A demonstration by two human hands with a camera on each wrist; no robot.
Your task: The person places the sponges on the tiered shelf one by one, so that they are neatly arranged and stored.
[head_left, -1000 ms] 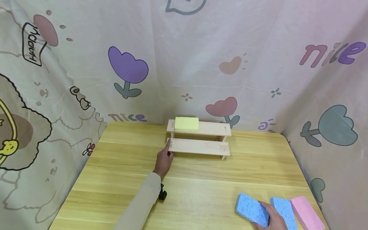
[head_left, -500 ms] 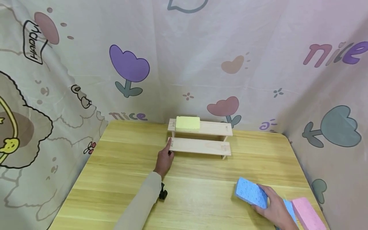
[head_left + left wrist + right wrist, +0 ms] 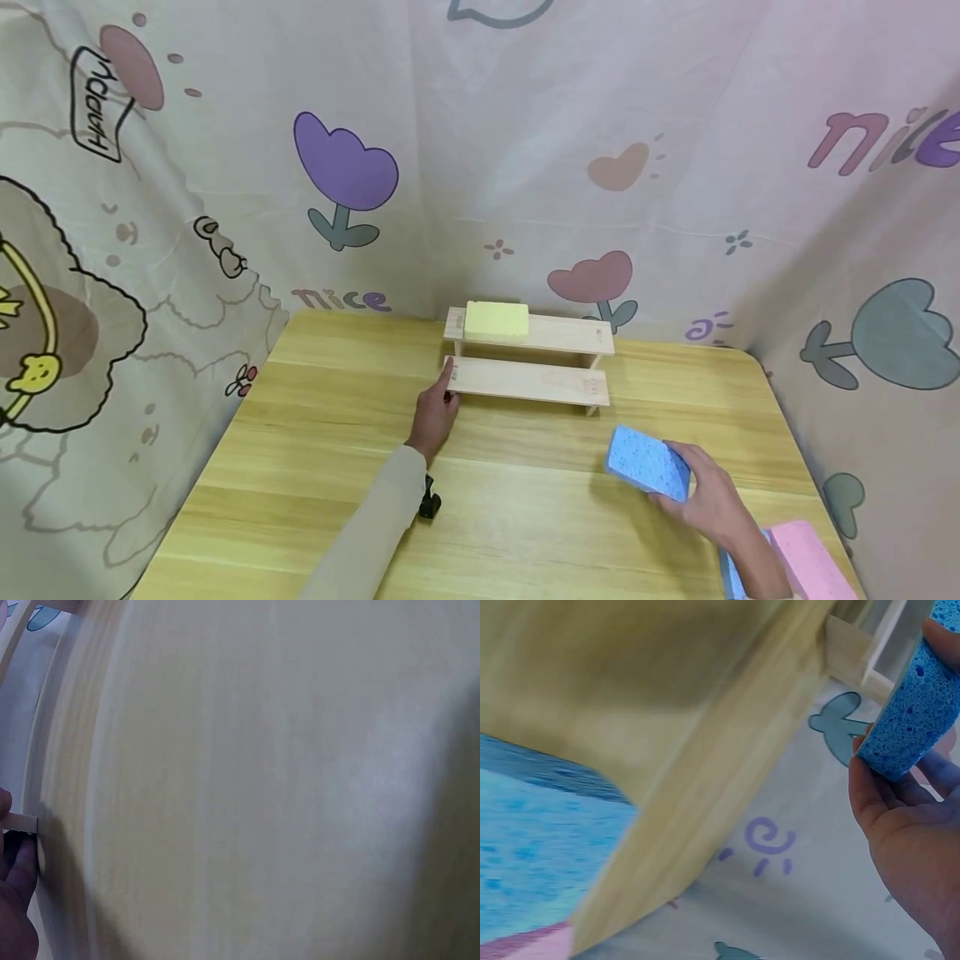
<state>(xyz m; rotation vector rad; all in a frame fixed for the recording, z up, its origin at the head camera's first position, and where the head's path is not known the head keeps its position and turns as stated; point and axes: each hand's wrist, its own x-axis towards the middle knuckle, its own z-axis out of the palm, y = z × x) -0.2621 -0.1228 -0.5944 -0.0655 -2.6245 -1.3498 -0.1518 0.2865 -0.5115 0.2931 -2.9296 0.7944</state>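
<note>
My right hand (image 3: 708,496) grips a blue sponge (image 3: 647,462) by its right end, held above the table right of centre. The right wrist view shows the fingers and thumb on either side of that sponge (image 3: 911,720). At the table's back, a two-tier wooden shelf (image 3: 528,382) stands with a yellow sponge (image 3: 497,320) on the left part of its upper board. My left hand (image 3: 432,421) holds the left end of the lower board, thumb on top. In the left wrist view only part of the left hand (image 3: 16,922) shows, at the edge.
Another blue sponge (image 3: 731,575), partly hidden by my right forearm, lies at the front right beside a pink sponge (image 3: 813,558). A printed cloth (image 3: 487,150) hangs behind and along both sides of the wooden table (image 3: 315,467).
My right hand has lifted the blue sponge off the table and carried it away from me, toward the shelf. The left hand keeps its hold on the shelf.
</note>
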